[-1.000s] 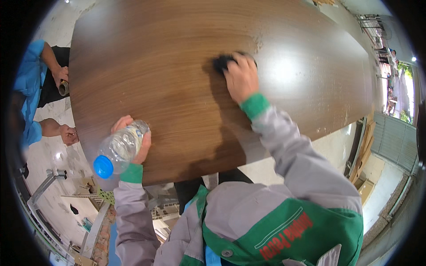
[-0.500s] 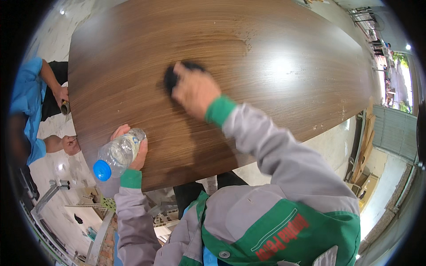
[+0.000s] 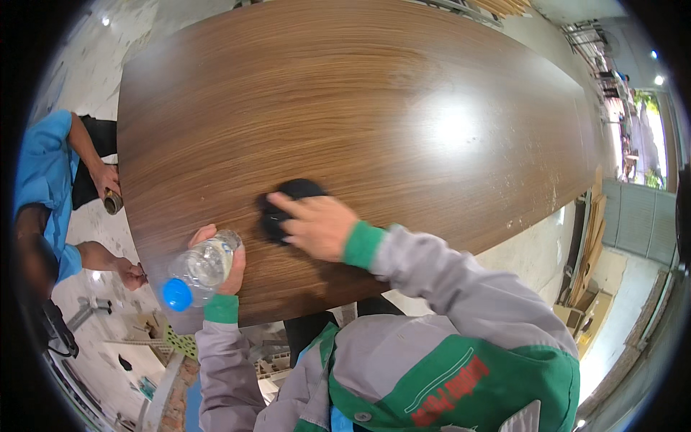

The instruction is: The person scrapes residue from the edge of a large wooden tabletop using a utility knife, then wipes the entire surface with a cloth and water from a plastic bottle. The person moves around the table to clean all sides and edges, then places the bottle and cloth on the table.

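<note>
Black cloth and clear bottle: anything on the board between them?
Nothing. In the head view only bare brown board separates the black cloth under the right hand from the clear bottle in the left hand.

Grey work jacket (image 3: 432, 345) with green knit cuffs (image 3: 362, 245), green panel across the front bearing red lettering; press stud visible near hem.

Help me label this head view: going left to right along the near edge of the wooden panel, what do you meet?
Co-worker in a blue sleeve → clear bottle with blue cap in the left hand → black pad under the right hand.
</note>
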The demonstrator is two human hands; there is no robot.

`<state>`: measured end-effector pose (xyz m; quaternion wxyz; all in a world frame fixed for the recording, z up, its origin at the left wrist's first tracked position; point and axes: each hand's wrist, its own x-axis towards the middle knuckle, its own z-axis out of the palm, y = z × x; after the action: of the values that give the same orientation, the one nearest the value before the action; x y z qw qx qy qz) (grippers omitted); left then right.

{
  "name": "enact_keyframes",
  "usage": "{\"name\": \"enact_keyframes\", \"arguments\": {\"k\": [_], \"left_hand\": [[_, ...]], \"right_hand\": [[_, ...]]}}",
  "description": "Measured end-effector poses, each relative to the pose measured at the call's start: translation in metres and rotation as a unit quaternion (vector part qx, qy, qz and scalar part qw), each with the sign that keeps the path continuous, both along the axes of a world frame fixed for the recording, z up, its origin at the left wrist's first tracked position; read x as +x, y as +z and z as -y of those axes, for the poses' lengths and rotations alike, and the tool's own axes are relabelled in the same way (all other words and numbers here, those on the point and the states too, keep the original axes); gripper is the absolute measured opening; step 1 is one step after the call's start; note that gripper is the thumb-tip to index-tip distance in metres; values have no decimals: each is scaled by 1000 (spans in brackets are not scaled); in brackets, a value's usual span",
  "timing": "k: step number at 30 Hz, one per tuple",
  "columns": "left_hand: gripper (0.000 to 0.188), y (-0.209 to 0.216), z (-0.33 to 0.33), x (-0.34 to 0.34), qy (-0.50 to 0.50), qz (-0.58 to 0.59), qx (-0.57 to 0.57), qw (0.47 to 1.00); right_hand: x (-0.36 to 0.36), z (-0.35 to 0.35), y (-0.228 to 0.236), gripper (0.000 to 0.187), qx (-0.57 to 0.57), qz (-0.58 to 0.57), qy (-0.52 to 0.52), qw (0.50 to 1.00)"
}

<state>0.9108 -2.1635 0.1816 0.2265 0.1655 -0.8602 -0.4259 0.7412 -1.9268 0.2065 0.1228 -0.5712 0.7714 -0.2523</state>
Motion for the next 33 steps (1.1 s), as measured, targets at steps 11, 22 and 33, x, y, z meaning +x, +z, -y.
{"name": "enact_keyframes", "arguments": {"k": [11, 22, 33], "left_hand": [[63, 6, -17, -27, 48, 10, 147, 988], [64, 43, -62, 68, 77, -48, 160, 983], [62, 85, -68, 154, 5, 66, 158, 985]], "right_hand": [[-207, 164, 10, 29, 101, -251, -72, 960], [-178, -82, -20, 39, 208, -296, -193, 912], [-108, 245, 11, 27, 181, -277, 16, 943]]}}
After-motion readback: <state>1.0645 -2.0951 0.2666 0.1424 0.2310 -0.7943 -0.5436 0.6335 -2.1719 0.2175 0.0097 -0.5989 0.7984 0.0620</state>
